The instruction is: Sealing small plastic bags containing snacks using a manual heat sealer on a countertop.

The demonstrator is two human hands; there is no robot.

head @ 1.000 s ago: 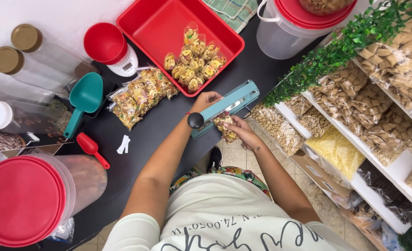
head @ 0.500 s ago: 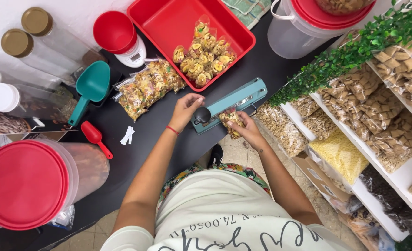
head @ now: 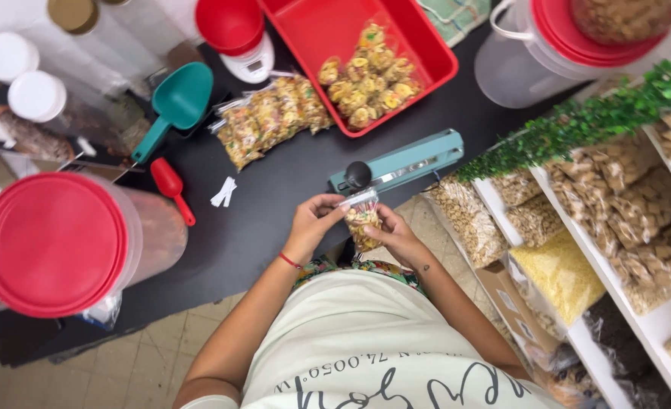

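Head view. Both hands meet at the near edge of the black tabletop [head: 290, 197]. Left hand [head: 313, 226] and right hand [head: 396, 236] each pinch the small clear snack bag [head: 362, 220] between them; the grip of each is pressed onto the bag's sides, fingertips closed near its top. The bag hangs just in front of the teal heat sealer [head: 407, 163], close but apart from it.

Surroundings: beyond the sealer sits a red tray [head: 426, 57] holding filled packets [head: 369, 79]; a loose pile of similar packets [head: 267, 117] lies left of the tray on the tabletop. A teal scoop [head: 173, 106] and a smaller red scoop [head: 173, 188] lie to the left, with small white slips [head: 224, 192] between scoop and hands. A large clear tub with red lid [head: 51, 242] stands at near left.

Materials: bags are glossy clear film over yellowish, knobbly contents. Tray and scoops are smooth plastic.

Hidden or cut off: the shelf [head: 616, 265] of bagged goods at right runs out of frame. The bag's seal line is too small to make out.
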